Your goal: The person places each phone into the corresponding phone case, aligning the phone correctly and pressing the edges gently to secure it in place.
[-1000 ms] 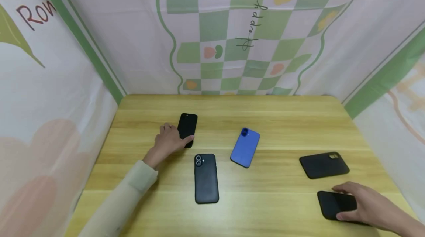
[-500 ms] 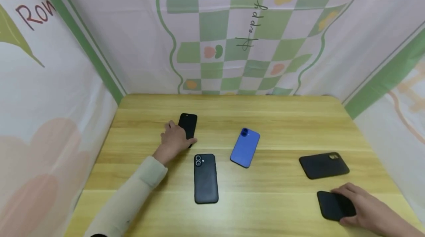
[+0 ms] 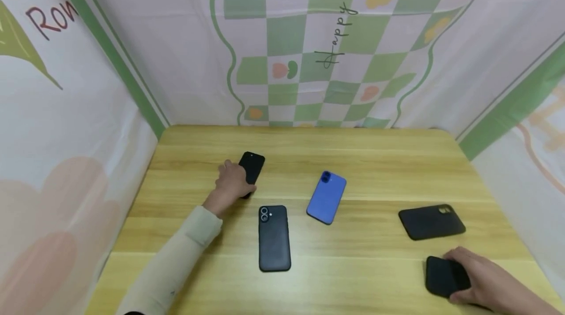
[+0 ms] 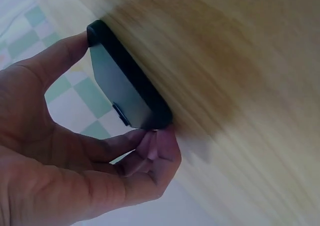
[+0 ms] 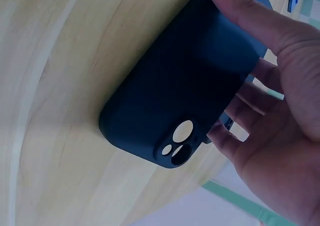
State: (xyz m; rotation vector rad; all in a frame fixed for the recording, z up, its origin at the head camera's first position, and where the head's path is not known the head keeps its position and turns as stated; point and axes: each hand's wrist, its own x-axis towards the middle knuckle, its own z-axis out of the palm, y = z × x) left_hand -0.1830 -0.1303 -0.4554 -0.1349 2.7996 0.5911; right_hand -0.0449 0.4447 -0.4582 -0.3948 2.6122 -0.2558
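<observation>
My left hand (image 3: 230, 181) grips a black phone (image 3: 254, 165) at the table's back left, with the thumb on one edge and the fingers on the other. In the left wrist view the phone (image 4: 131, 78) shows edge-on, tilted, its raised camera part facing the palm. At the front right, my right hand (image 3: 485, 275) holds a black phone case (image 3: 443, 275) by its two long edges. Light wood shows through the camera holes of that case (image 5: 130, 121) in the right wrist view. The left hand covers part of the phone's lower end.
A dark phone (image 3: 274, 241) with ringed lenses lies near the middle front. Right of it lies a blue phone (image 3: 327, 197). Another black phone case (image 3: 432, 223) rests just behind my right hand. Printed cloth (image 3: 287, 35) hangs behind the wooden table (image 3: 353, 266).
My left hand first shifted right over the phone and closed on its edges; the phone has since turned slightly clockwise. The case in my right hand has moved slightly right and turned a little.
</observation>
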